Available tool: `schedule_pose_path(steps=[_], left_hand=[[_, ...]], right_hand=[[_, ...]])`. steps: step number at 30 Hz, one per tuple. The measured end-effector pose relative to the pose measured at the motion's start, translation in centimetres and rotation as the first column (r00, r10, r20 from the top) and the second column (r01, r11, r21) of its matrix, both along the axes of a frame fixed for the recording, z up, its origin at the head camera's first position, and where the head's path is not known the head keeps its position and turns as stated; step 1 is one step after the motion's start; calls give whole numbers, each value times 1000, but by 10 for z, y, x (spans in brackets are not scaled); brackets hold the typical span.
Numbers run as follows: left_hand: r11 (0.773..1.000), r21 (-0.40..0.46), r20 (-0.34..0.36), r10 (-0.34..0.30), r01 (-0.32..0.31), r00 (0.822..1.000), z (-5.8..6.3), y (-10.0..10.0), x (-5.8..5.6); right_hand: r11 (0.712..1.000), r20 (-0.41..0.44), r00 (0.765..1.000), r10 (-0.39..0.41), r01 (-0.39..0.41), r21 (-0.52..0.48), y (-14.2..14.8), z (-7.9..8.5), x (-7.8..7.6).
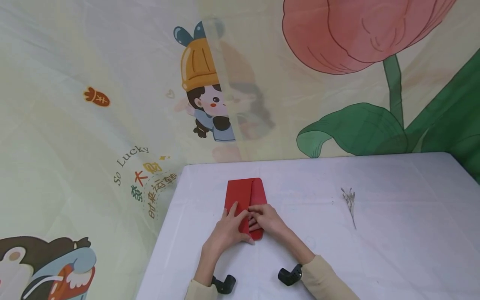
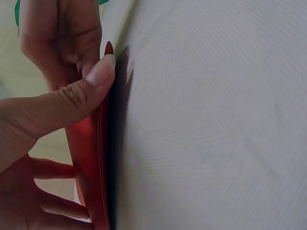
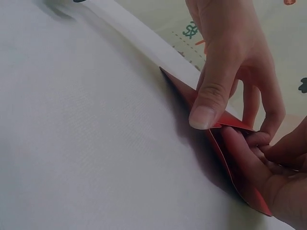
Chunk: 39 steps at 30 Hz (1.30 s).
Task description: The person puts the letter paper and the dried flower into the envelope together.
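Note:
A red paper envelope [image 1: 238, 192] lies on the white-covered table, its lighter red flap [image 1: 258, 192] folded out along the right side. My left hand [image 1: 228, 231] grips the envelope's near end, thumb over the near edge and the other fingers spread on its face. At the opening beside the flap, my right hand [image 1: 269, 221] pinches the envelope's edge. In the right wrist view the envelope [image 3: 228, 165] gapes, with the right thumb [image 3: 244, 158] inside the gap. The left wrist view has the left thumb [image 2: 79, 98] pressed on the red edge. The envelope's inside is mostly hidden.
A small dried flower sprig [image 1: 350, 205] lies to the right on the white tablecloth [image 1: 405, 237]. Printed cloth [image 1: 262, 104] hangs behind the table and along its left side. Black wrist cameras [image 1: 225, 285] sit by both sleeves.

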<state>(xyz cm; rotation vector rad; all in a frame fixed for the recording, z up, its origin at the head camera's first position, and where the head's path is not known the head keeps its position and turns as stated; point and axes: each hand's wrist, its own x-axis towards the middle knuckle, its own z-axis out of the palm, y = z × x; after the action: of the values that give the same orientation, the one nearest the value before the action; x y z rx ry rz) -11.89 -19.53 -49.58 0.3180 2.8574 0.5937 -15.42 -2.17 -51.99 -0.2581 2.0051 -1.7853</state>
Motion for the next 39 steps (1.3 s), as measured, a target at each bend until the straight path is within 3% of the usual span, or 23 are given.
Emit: schedule_pose_path(steps=[8, 19, 27, 39], left_hand=[[1000, 12, -5, -3, 3, 1000, -1, -2, 2], [1000, 14, -23, -1, 1, 1000, -2, -3, 1], [1000, 25, -17, 6, -6, 1000, -1, 0, 0], [999, 41, -5, 14, -14, 1000, 0, 0, 0]], right_hand=[[1000, -26, 1000, -13, 13, -13, 6, 3, 6], [996, 3, 999, -52, 52, -73, 24, 2, 14], [991, -18, 990, -137, 137, 7, 51, 7, 25], [965, -18, 968, -251, 251, 80, 82, 19, 28]])
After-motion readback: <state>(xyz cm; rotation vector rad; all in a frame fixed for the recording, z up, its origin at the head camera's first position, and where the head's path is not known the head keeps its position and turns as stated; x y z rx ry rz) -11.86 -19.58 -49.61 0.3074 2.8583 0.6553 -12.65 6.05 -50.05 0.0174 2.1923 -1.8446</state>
